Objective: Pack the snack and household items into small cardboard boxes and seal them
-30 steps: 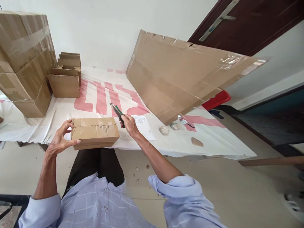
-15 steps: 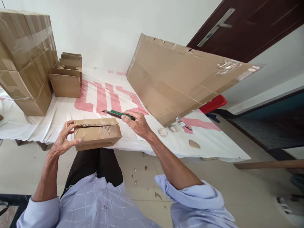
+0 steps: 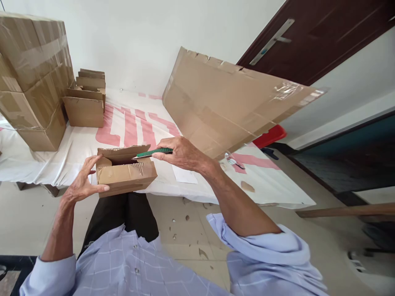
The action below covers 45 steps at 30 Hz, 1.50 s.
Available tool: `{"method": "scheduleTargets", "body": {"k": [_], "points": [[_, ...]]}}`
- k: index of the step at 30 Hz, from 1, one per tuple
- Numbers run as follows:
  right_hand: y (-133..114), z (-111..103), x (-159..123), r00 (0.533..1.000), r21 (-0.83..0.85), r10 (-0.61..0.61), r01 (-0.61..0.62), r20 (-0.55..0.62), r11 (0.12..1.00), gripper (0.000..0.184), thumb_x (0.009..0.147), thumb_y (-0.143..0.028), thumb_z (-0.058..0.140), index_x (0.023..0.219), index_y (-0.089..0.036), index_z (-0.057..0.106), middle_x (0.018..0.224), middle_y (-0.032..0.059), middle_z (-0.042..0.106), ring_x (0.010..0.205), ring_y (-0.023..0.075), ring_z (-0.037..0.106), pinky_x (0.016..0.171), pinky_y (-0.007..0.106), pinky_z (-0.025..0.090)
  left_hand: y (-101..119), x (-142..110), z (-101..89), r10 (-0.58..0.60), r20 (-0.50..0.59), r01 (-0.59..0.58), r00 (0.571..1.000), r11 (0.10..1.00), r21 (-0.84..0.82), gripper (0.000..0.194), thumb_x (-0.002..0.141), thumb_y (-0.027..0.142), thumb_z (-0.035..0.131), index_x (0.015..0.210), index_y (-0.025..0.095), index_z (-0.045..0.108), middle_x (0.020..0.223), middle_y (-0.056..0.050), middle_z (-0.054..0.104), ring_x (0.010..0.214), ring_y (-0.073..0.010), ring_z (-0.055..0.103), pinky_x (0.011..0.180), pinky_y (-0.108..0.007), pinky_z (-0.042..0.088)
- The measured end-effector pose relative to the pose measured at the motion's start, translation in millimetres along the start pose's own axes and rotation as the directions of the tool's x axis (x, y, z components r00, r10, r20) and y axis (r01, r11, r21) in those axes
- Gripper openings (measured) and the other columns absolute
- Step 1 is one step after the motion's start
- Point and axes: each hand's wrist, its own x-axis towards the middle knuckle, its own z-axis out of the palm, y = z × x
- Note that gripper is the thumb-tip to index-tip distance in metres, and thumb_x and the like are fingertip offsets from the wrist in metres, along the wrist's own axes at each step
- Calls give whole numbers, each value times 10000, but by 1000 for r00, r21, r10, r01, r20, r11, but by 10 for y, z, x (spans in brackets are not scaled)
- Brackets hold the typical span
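A small cardboard box (image 3: 127,174) sits at the table's front edge, just above my lap. Its far top flap (image 3: 123,152) stands raised, and a dark gap shows the inside. My left hand (image 3: 84,181) grips the box's left end, thumb on the near side and fingers at the upper corner. In my right hand (image 3: 182,154) is a green-handled utility knife (image 3: 154,152), its blade pointing left over the box's right part. Whether the blade touches the cardboard I cannot tell. What lies in the box is hidden.
Taped cartons (image 3: 33,78) are stacked at the left, beside several open small boxes (image 3: 83,111). A large cardboard sheet (image 3: 216,102) leans at the back right. Eyeglasses (image 3: 234,160), a cardboard scrap (image 3: 247,186) and white paper (image 3: 184,174) lie on the cloth-covered table (image 3: 277,185).
The box's far flap has lifted and the gap has widened. My right hand has brought the knife over the opening. My left hand keeps its hold on the box.
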Motion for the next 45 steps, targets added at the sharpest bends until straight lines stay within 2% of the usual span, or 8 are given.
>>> {"method": "scheduleTargets", "body": {"k": [6,11,15,18,22,25,38,45], "points": [[570,88,-151,977,24,134,-132,-168,991,320,977,-526,673,915,-224,758,802,11,694,727,184,560,682,323,410,-33,-12,-125,23,-66,-21,998,999,38,1055,713,600,982,1614,337,501,1643,-150,473,1552,-450,504,1159,-640,598],[1172,684,-378,901,-25,381,-394,-207,919,236,919,-436,595,982,-221,669,964,69,726,865,241,636,798,359,483,-67,-98,-320,31,-97,-21,995,995,96,894,696,601,989,1477,348,634,1719,-128,419,1594,-474,470,1172,-641,597],[1359,1097,-463,835,-96,522,-542,-176,835,235,925,-412,587,1028,-213,657,1078,116,726,1001,275,659,896,401,523,-9,-123,-364,46,-52,-37,998,987,154,828,724,599,974,1450,339,672,1756,-136,399,1612,-487,448,1176,-642,595],[1270,1203,-393,862,4,475,-482,-179,876,306,982,-458,561,1089,-198,680,1209,156,711,1099,283,677,979,434,545,53,-116,-358,59,-24,-54,998,982,182,752,761,580,951,1421,327,693,1709,-127,465,1584,-465,486,1169,-610,610],[925,1181,-194,955,278,276,-237,-108,931,402,1037,-495,540,1266,-211,708,1352,149,704,1215,277,696,1032,441,565,96,-113,-351,70,-19,-65,997,977,203,686,767,550,952,1361,306,711,1657,-120,506,1553,-432,518,1187,-572,607],[655,1114,-68,986,353,143,-103,-91,930,385,1022,-410,581,1350,-259,715,1405,118,702,1255,273,690,1057,454,566,101,-126,-355,62,-19,-56,998,976,211,713,757,561,960,1365,297,697,1654,-131,502,1544,-437,525,1178,-586,611],[397,952,260,992,369,41,5,-116,929,272,934,-364,728,1188,-271,756,1262,72,761,1198,255,699,1024,442,565,63,-56,-386,56,-32,-49,998,981,187,870,732,585,976,1474,327,602,1660,-158,483,1550,-462,516,1141,-640,603],[339,925,465,989,401,-32,87,-141,912,189,954,-417,717,879,-254,777,958,50,777,927,226,682,875,397,564,88,-24,-421,55,-15,-51,998,980,194,859,727,579,984,1454,325,604,1653,-156,484,1541,-460,525,1126,-639,614]]}}
